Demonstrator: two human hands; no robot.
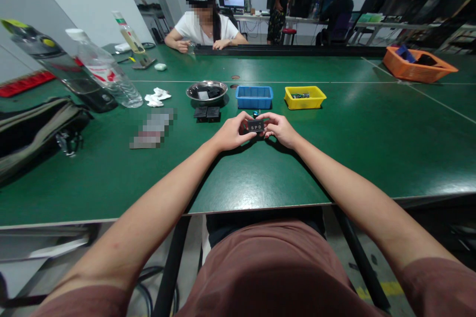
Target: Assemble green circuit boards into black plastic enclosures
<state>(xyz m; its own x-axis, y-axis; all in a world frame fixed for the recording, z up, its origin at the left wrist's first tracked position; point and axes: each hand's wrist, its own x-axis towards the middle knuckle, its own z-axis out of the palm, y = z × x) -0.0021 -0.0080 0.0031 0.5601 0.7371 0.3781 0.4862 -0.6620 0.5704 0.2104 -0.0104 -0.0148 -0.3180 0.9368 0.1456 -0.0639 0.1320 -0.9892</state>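
Between my two hands is a small black box (255,126) with "SPD" in pale letters on the side facing me. My left hand (235,132) grips its left end, thumb along the lower front. At the right end, the fingers of my right hand (281,130) pinch the box. A small blue-green shiny piece (255,114) shows just behind its top edge; I cannot make out what it is. Just beyond my hands stand a blue divided tray (254,103) and a yellow tray (305,104) holding small green parts.
Left of the trays are a metal bowl (190,96) with black parts and two black blocks (207,114). Crumpled tissue (157,97), bottles (107,77) and a bag (37,133) lie further left. An orange basket (420,73) stands far right. Across the table sits a person (208,29).
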